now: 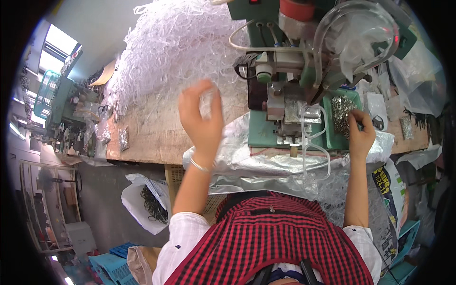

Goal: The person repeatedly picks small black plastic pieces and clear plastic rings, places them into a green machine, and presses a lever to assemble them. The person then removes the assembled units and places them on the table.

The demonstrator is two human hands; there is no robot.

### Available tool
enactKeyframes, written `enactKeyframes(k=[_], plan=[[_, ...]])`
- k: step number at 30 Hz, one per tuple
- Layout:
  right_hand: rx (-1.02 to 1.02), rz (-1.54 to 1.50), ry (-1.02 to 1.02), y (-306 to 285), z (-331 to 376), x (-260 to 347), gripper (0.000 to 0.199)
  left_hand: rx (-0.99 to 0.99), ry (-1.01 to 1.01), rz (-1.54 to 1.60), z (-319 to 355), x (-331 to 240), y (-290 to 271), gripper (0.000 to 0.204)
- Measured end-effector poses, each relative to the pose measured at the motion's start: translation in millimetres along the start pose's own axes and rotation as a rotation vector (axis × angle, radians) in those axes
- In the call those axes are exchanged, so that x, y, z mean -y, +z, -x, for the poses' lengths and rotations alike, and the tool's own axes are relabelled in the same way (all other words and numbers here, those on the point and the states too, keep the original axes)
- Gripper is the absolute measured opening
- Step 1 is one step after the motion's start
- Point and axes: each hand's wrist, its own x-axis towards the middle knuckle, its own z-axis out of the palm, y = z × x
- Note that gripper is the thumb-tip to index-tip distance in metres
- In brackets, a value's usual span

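Observation:
My left hand [202, 114] is raised over the table, just in front of a large pile of clear plastic eyeglass frames [175, 57]. Its fingers curve with a gap between them and the thumb; the fingertips are blurred, and I see nothing held. My right hand [362, 135] reaches over the edge of a green tray [330, 140] of small shiny metal parts [341, 111]. Thumb and fingers pinch together there; whatever is between them is too small to make out. Between my hands, a clear eyeglass frame [327, 159] hangs at the front of a green bench machine [260, 135].
Silvery sheeting [228, 152] covers the table's front edge. A clear hose [320, 28] loops above the machine. A white sack [137, 202] with dark pieces stands on the floor at left, near blue crates [111, 268]. Small packets [124, 138] lie on the wooden table [152, 137].

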Motion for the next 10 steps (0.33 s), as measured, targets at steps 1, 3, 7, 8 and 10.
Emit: enactKeyframes(k=[1, 3, 7, 8, 10], plan=[[0.011, 0.017, -0.033, -0.8, 0.5, 1.8, 0.012, 0.062, -0.034, 0.001, -22.7, 21.5, 7.2, 0.014], [0.047, 0.047, -0.093, 4.7, -1.0, 8.7, 0.012, 0.203, -0.179, -0.130, -43.9, 58.4, 23.3, 0.013], [0.080, 0.100, -0.066, 15.4, -1.8, 7.1, 0.017, 0.428, -0.390, -0.448, -43.7, 118.7, 83.9, 0.019], [0.101, 0.097, -0.028, 12.9, 0.9, 6.5, 0.017, 0.494, -0.429, -0.543, -39.1, 127.0, 96.3, 0.021], [0.135, 0.158, 0.072, 4.2, 5.3, 7.8, 0.017, 0.525, -0.459, -0.572, -30.9, 139.5, 114.9, 0.025]])
